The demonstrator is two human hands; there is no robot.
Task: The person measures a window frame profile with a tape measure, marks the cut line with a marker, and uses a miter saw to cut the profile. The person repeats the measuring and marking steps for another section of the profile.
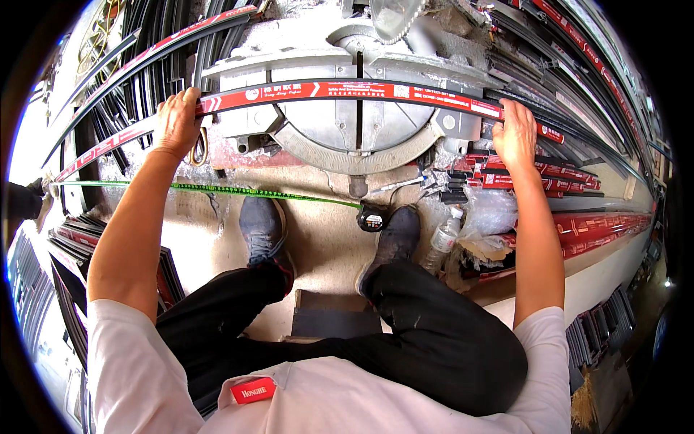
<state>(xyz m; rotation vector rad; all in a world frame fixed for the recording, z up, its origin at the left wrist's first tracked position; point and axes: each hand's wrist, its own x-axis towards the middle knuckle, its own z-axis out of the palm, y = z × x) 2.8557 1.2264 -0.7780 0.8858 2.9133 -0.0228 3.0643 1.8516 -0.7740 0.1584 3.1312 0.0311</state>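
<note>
A long, slim profile strip with red printed film [303, 92] spans the view from side to side, lying across the grey metal table of a mitre saw [311, 134]. My left hand [177, 124] is closed around the strip left of the saw's round turntable. Toward the strip's right end, my right hand [515, 136] grips it with the fingers over its far edge. Nearer my body, a tape measure [371, 218] with a black case sits by my right shoe; its green blade runs out leftward, passing behind my left forearm toward the strip's left end.
Part of a toothed round saw blade [396, 25] shows at the top. Dark profiles [155, 50] are stacked far left, more [549, 65] far right. A plastic bottle [442, 239] and clear wrap [490, 213] lie right of my shoes. A dark shape [24, 200] at the left edge is unclear.
</note>
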